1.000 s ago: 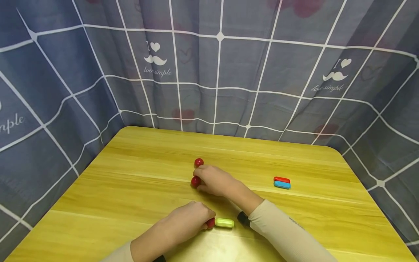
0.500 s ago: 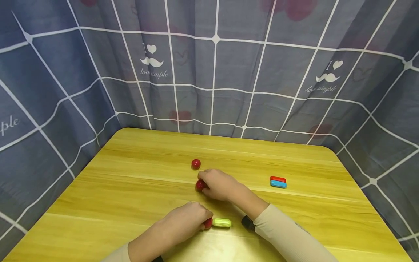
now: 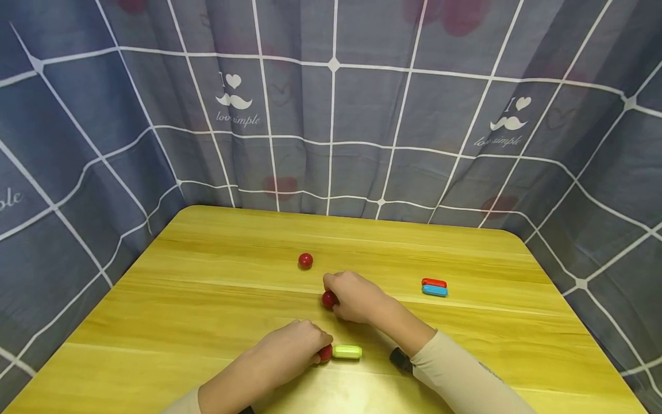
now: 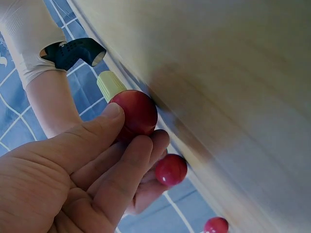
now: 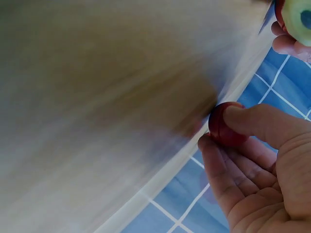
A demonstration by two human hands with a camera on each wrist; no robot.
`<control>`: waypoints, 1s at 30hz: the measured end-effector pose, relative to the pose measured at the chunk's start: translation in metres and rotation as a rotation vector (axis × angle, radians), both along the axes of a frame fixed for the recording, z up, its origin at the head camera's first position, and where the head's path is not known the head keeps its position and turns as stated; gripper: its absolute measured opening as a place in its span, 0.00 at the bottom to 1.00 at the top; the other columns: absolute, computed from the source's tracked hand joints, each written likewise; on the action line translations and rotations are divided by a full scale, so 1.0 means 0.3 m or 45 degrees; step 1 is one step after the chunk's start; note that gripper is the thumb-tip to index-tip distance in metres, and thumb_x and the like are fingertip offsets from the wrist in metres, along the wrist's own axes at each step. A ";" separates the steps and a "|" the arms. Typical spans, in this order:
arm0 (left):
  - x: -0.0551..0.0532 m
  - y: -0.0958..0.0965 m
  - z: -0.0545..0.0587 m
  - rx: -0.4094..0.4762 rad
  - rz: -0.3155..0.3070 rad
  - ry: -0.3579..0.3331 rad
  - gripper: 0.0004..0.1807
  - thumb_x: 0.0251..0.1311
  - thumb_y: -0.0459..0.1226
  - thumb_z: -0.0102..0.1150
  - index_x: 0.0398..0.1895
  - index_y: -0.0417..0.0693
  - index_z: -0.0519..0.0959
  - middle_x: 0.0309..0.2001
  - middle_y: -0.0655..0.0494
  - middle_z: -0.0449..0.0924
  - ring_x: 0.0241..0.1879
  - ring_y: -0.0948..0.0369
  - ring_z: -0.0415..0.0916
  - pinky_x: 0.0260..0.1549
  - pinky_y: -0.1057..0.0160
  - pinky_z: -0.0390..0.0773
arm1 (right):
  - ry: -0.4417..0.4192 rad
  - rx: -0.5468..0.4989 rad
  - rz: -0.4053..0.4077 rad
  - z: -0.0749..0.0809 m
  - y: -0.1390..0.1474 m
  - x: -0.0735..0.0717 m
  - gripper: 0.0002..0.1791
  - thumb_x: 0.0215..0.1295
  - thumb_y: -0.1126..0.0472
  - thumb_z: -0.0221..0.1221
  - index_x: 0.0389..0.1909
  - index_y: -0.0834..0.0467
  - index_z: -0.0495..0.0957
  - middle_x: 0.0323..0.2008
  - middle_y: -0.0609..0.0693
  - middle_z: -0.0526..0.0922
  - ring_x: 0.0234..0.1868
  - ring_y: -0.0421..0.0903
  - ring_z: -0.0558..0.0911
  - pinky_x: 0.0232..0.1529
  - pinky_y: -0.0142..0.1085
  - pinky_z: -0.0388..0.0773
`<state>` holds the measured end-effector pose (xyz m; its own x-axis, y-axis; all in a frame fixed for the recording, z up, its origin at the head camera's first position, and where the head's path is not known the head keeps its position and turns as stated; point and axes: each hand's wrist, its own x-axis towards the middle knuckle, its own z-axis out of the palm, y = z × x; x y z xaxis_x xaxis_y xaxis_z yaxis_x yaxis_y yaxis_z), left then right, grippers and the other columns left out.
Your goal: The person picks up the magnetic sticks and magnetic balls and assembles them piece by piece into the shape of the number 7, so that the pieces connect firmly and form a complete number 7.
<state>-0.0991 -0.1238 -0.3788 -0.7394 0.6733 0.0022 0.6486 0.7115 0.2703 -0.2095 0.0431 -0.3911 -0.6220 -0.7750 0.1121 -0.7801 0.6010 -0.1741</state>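
My left hand (image 3: 292, 349) pinches a red ball (image 3: 325, 353) low over the front part of the table. Against that ball's right side lies a ribbed yellow-green cylinder (image 3: 347, 352), whose round end (image 5: 295, 20) shows a dark centre in the right wrist view. Farther back and to the right, my right hand (image 3: 359, 299) holds a second glossy red ball (image 3: 328, 299) between thumb and fingers. The left wrist view shows the left thumb on its ball (image 4: 141, 114), with the right hand's ball (image 4: 171, 170) behind. A third red ball (image 3: 306, 261) rests alone beyond both hands.
On the wood-grain table (image 3: 217, 270), a red stick (image 3: 434, 282) and a blue stick (image 3: 435, 291) lie side by side to the right. A grey checked curtain (image 3: 362, 115) encloses the back and sides. A black wrist camera (image 3: 400, 361) sits under the right sleeve.
The right hand has drawn its red ball rightward and nearer, away from the far ball. The left hand, its ball and the cylinder keep nearly the same place; the view shifts slightly.
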 end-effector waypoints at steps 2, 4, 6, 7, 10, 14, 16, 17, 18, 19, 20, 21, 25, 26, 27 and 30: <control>0.001 0.000 0.000 -0.001 0.001 0.001 0.10 0.56 0.34 0.68 0.23 0.53 0.76 0.22 0.72 0.71 0.22 0.75 0.65 0.22 0.77 0.68 | -0.010 -0.014 0.001 -0.002 0.009 0.004 0.14 0.49 0.66 0.69 0.30 0.54 0.71 0.22 0.42 0.70 0.25 0.40 0.69 0.25 0.30 0.68; 0.000 0.000 -0.003 -0.007 0.005 0.000 0.10 0.56 0.34 0.69 0.23 0.53 0.76 0.22 0.72 0.70 0.21 0.75 0.65 0.22 0.77 0.68 | -0.006 -0.025 0.013 -0.006 0.018 0.006 0.14 0.49 0.66 0.69 0.34 0.54 0.75 0.25 0.43 0.73 0.26 0.39 0.71 0.27 0.30 0.70; -0.002 0.001 -0.005 -0.019 0.013 -0.003 0.11 0.55 0.35 0.69 0.23 0.54 0.76 0.22 0.72 0.70 0.21 0.75 0.65 0.21 0.77 0.67 | 0.010 -0.026 0.024 -0.009 0.028 0.010 0.15 0.50 0.66 0.69 0.38 0.55 0.77 0.29 0.43 0.75 0.28 0.39 0.73 0.29 0.30 0.72; -0.003 0.002 -0.006 -0.022 0.018 -0.008 0.11 0.55 0.35 0.69 0.22 0.54 0.76 0.22 0.72 0.69 0.21 0.74 0.64 0.21 0.77 0.67 | 0.020 -0.023 0.029 -0.010 0.033 0.012 0.15 0.50 0.66 0.69 0.39 0.55 0.78 0.30 0.43 0.76 0.29 0.39 0.73 0.30 0.29 0.72; -0.005 0.002 -0.006 -0.022 0.024 -0.022 0.11 0.55 0.34 0.69 0.23 0.54 0.76 0.22 0.72 0.69 0.21 0.74 0.64 0.21 0.76 0.67 | 0.054 -0.016 0.028 -0.011 0.048 0.019 0.13 0.51 0.66 0.69 0.39 0.55 0.79 0.30 0.43 0.76 0.30 0.38 0.73 0.31 0.29 0.73; -0.005 0.002 -0.002 -0.024 0.023 -0.022 0.11 0.55 0.34 0.69 0.23 0.53 0.75 0.21 0.71 0.69 0.21 0.73 0.64 0.21 0.76 0.67 | 0.076 -0.020 0.020 -0.011 0.071 0.032 0.11 0.52 0.67 0.68 0.35 0.55 0.78 0.27 0.42 0.74 0.28 0.38 0.71 0.31 0.28 0.72; -0.006 0.003 0.001 -0.030 0.019 -0.014 0.11 0.55 0.34 0.69 0.23 0.53 0.75 0.21 0.71 0.69 0.21 0.73 0.64 0.21 0.75 0.67 | 0.074 -0.023 0.014 -0.010 0.086 0.042 0.11 0.52 0.67 0.68 0.33 0.55 0.77 0.27 0.42 0.73 0.28 0.38 0.71 0.30 0.28 0.71; -0.007 0.004 0.002 -0.033 0.015 -0.008 0.11 0.55 0.34 0.70 0.23 0.53 0.75 0.21 0.70 0.69 0.21 0.72 0.64 0.21 0.75 0.67 | 0.071 -0.025 0.010 -0.009 0.094 0.047 0.11 0.51 0.67 0.68 0.33 0.55 0.77 0.27 0.42 0.72 0.28 0.38 0.71 0.30 0.28 0.71; -0.009 0.006 0.003 -0.032 0.013 -0.008 0.11 0.55 0.34 0.69 0.23 0.53 0.76 0.21 0.70 0.69 0.21 0.72 0.64 0.21 0.75 0.67 | 0.067 -0.026 0.003 -0.007 0.102 0.052 0.11 0.51 0.68 0.67 0.33 0.55 0.76 0.26 0.41 0.72 0.28 0.38 0.71 0.30 0.28 0.71; -0.011 0.007 0.004 -0.034 0.011 -0.004 0.11 0.55 0.34 0.69 0.23 0.52 0.76 0.21 0.70 0.69 0.21 0.72 0.64 0.21 0.75 0.67 | 0.064 -0.027 -0.001 -0.006 0.110 0.057 0.11 0.51 0.67 0.67 0.33 0.55 0.76 0.27 0.41 0.72 0.28 0.38 0.71 0.30 0.28 0.71; -0.012 0.009 0.004 -0.037 0.010 -0.003 0.11 0.55 0.34 0.69 0.23 0.53 0.76 0.21 0.70 0.69 0.21 0.72 0.64 0.21 0.75 0.67 | 0.067 -0.026 -0.005 -0.005 0.119 0.061 0.11 0.51 0.67 0.68 0.33 0.55 0.76 0.27 0.41 0.72 0.28 0.38 0.71 0.30 0.28 0.72; -0.014 0.010 0.003 -0.038 0.010 -0.002 0.11 0.56 0.34 0.69 0.23 0.53 0.76 0.21 0.70 0.68 0.21 0.72 0.64 0.21 0.76 0.67 | 0.067 -0.024 -0.007 -0.003 0.127 0.066 0.11 0.52 0.67 0.68 0.33 0.55 0.76 0.28 0.41 0.72 0.28 0.38 0.72 0.30 0.28 0.72; -0.022 0.017 0.002 -0.052 0.020 0.009 0.12 0.56 0.34 0.69 0.22 0.52 0.75 0.21 0.70 0.67 0.20 0.71 0.63 0.20 0.75 0.66 | 0.061 -0.017 -0.008 0.002 0.154 0.082 0.11 0.53 0.67 0.68 0.34 0.55 0.76 0.29 0.42 0.74 0.29 0.38 0.72 0.32 0.29 0.73; -0.023 0.018 0.002 -0.053 0.023 0.009 0.12 0.56 0.34 0.69 0.22 0.52 0.75 0.20 0.69 0.67 0.20 0.71 0.62 0.19 0.74 0.66 | 0.060 -0.013 -0.010 0.003 0.161 0.086 0.11 0.52 0.67 0.68 0.34 0.55 0.76 0.29 0.42 0.74 0.30 0.38 0.72 0.32 0.29 0.73; -0.023 0.020 0.003 -0.053 0.027 0.007 0.12 0.56 0.34 0.69 0.22 0.52 0.75 0.20 0.69 0.67 0.20 0.71 0.63 0.19 0.74 0.66 | 0.054 -0.010 -0.012 0.003 0.167 0.090 0.11 0.53 0.67 0.68 0.34 0.56 0.76 0.29 0.42 0.74 0.29 0.38 0.72 0.31 0.29 0.73; -0.024 0.024 0.004 -0.052 0.034 -0.001 0.12 0.56 0.34 0.69 0.22 0.52 0.75 0.20 0.69 0.68 0.20 0.71 0.63 0.19 0.74 0.67 | 0.039 -0.008 -0.024 0.001 0.188 0.101 0.11 0.53 0.67 0.68 0.33 0.56 0.76 0.28 0.42 0.73 0.28 0.38 0.71 0.30 0.29 0.72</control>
